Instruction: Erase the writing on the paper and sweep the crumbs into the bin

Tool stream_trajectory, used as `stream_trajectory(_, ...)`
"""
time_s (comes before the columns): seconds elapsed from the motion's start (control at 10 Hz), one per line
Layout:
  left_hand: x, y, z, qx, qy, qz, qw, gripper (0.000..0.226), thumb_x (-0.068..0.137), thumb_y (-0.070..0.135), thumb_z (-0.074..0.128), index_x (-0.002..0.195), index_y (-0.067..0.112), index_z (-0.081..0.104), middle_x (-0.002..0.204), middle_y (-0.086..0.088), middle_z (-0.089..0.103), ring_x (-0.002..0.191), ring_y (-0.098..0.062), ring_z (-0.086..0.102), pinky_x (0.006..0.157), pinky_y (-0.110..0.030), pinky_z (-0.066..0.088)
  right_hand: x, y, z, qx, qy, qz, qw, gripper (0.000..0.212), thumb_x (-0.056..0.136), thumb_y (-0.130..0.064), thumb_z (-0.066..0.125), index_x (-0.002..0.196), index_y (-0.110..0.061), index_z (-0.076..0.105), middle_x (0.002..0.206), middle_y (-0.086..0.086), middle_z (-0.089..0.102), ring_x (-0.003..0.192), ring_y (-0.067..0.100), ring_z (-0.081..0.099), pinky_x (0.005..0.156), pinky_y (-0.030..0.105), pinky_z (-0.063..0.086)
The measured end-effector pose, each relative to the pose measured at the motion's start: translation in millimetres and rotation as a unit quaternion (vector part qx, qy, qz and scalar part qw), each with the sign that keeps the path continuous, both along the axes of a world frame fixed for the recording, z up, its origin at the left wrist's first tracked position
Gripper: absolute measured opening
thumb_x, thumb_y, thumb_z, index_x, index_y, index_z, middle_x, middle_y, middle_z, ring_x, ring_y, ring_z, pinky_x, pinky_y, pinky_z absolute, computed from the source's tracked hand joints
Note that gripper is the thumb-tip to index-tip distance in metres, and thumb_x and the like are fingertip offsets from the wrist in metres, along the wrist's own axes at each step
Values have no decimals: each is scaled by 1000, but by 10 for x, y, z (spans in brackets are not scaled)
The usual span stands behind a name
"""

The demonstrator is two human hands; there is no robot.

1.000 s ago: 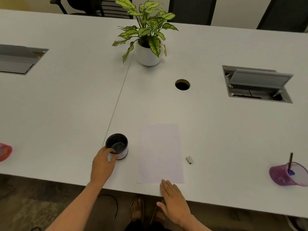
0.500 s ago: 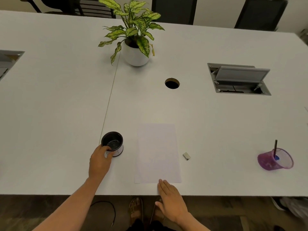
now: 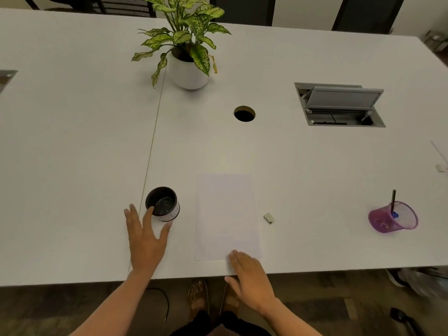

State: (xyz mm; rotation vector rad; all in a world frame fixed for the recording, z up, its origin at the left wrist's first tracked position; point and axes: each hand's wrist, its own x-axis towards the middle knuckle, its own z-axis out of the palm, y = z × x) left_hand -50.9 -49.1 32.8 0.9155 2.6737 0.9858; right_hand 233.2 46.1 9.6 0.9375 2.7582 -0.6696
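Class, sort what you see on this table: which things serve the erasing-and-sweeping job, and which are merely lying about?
For the job: white paper sheet; small grey eraser; black round bin.

Lying about: potted green plant; purple mesh pen cup; grey cable hatch; round table hole.

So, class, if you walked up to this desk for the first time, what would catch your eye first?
The leafy potted plant at the far middle of the white table stands out most. Near the front edge lies a sheet of paper, with a black bin to its left by the open left hand. A purple mesh cup sits far right.
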Motion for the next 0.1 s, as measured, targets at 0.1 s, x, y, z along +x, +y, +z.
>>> stream_trajectory(0.1,272,-75,-107,-6,51,-105,993,73,91,59,47,146,10,42,165,-18,17,155,-25,2,125,-42,11,-8,145,-15,23,29,-66,997,67,95,-61,26,145,-16,31,150,4,34,137,21,31,112,37,20)
